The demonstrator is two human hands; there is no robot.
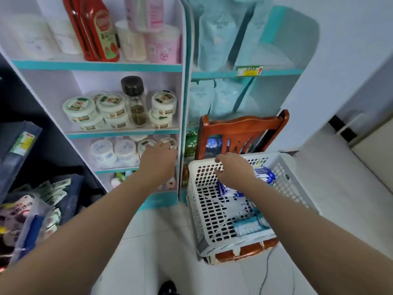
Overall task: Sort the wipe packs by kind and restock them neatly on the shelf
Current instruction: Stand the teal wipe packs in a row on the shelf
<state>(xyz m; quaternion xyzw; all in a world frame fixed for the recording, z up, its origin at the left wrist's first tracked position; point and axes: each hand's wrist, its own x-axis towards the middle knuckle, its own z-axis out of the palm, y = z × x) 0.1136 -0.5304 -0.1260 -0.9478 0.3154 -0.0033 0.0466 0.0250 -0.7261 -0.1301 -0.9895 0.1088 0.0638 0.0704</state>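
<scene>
Wipe packs (230, 193): blue-and-white, several, lying loose and overlapping inside the white basket (204, 209), mostly toward its far and right side. One more blue-and-white pack (264, 174) leans near the basket's right wall, just beside the right wrist. A teal-and-white pack (247, 226) lies flat at the near end of the basket. Print on all packs is too blurred to read.

Right hand (234, 170): palm down, over the far end of the basket, directly above the blue-and-white packs. Fingers are curled downward near the far wall, the thumb tip by the rim. Cannot tell whether they hold a pack.

Left hand (158, 158): reaches into the third shelf level of the shelf unit (127, 131). Fingertips are at a green-labelled tub (169, 143), bent over its lid. Whether they grip or only touch it, I cannot tell.

The basket sits on the seat of a red-brown wooden chair (244, 124), which stands just beside the shelf unit, its back toward the wall.

Other shelf contents: white tubs with blue print (102, 150) left of the left hand; above them more green-labelled tubs and a dark-lidded glass jar (136, 103); on top, red bottles (100, 30) and pink and white tubs. The right bay holds pale blue pouches (217, 35) and a yellow price tag (249, 71).

The floor (165, 241) is pale tile, with a thin cable (265, 273) near the chair. Printed bags (27, 209) are piled at far left.
</scene>
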